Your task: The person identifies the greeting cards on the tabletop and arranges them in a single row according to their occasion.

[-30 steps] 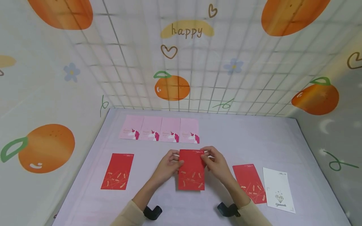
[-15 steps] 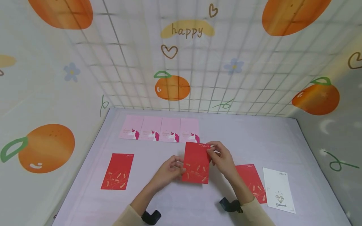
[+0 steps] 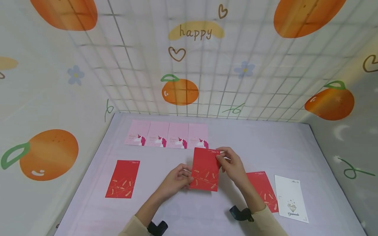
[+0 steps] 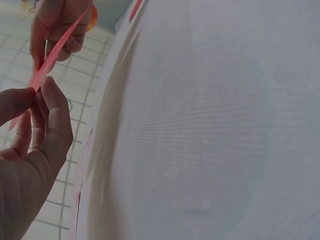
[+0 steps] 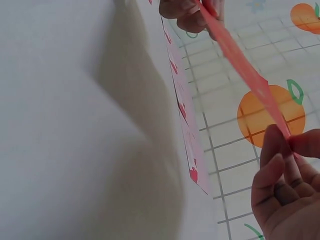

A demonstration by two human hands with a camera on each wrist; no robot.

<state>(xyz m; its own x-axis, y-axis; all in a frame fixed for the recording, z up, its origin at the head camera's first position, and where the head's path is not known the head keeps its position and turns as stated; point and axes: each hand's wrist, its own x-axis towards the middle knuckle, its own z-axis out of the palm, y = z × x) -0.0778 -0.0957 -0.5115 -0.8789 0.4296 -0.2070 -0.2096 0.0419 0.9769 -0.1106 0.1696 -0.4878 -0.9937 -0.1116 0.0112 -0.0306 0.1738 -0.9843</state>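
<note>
Between both hands, raised off the table, is a red envelope (image 3: 205, 168) with gold feather prints. My left hand (image 3: 175, 180) pinches its lower left edge between thumb and fingers. At the upper right corner, the right hand (image 3: 233, 165) pinches it with the thumb in front. Both wrist views show the red envelope (image 4: 55, 52) nearly edge-on, thin and flat. Another red envelope (image 3: 122, 179) lies flat on the left. A third red envelope (image 3: 263, 190) lies at the right, partly covered by the right forearm, beside a white envelope (image 3: 291, 198) with a diamond print.
A row of several pink unicorn envelopes (image 3: 158, 134) lies at the back of the pale table (image 3: 254, 141). A printed curtain with a grid pattern (image 3: 206, 82) hangs behind the table's far edge, with more cloth on both sides.
Both hands have moved the held red envelope up and to the right, tilting it slightly. The left hand's grip shifted to the lower left edge. Little has changed in the last half second.
</note>
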